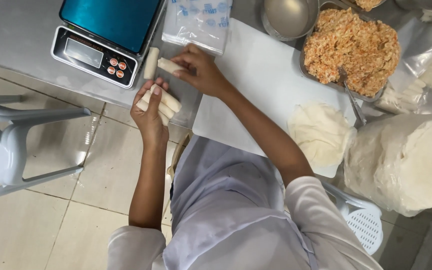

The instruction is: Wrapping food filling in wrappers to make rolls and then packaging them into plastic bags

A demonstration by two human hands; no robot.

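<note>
My left hand (pixel 149 114) grips a small stack of pale rolled spring rolls (pixel 162 102) at the near edge of the steel table (pixel 16 35). Just beyond it, my right hand (pixel 201 70) pinches one more roll (pixel 168 65) by its end, low over the table. Another roll (pixel 151 63) lies on the table beside the digital scale (pixel 107 37), right of its button panel.
A white cutting board (pixel 256 85) lies right of my hands, with a stack of round wrappers (pixel 321 132) on it. A metal tray of orange shredded filling (pixel 353 47) with a spoon, a steel bowl (pixel 290 17), plastic bags (pixel 198 22) and a bagged wrapper stack (pixel 406 160) stand behind. White chairs (pixel 6 145) flank me.
</note>
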